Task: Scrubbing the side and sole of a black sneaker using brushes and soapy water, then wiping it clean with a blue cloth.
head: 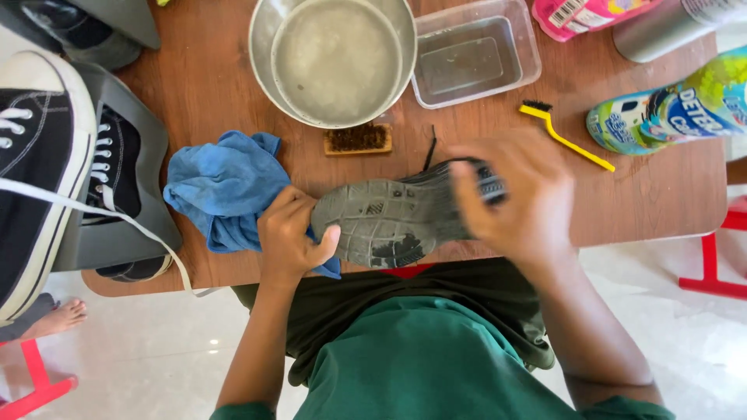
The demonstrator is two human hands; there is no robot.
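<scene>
A dark grey shoe [389,222] lies sole-up at the near edge of the wooden table [210,85]. My left hand [292,237] holds a blue cloth [222,187] against the toe end of the sole, thumb pressed on the rubber. My right hand [517,194] grips the heel end of the shoe, fingers curled over it and blurred by motion. A black lace sticks out behind the shoe.
A metal bowl of cloudy water [334,58], a clear plastic tub [475,54], a wooden scrub brush [358,140], a yellow-handled brush [564,136] and a detergent bottle [669,113] stand behind. Black-and-white sneakers [47,155] sit at left. A person's bare foot [58,317] shows at lower left.
</scene>
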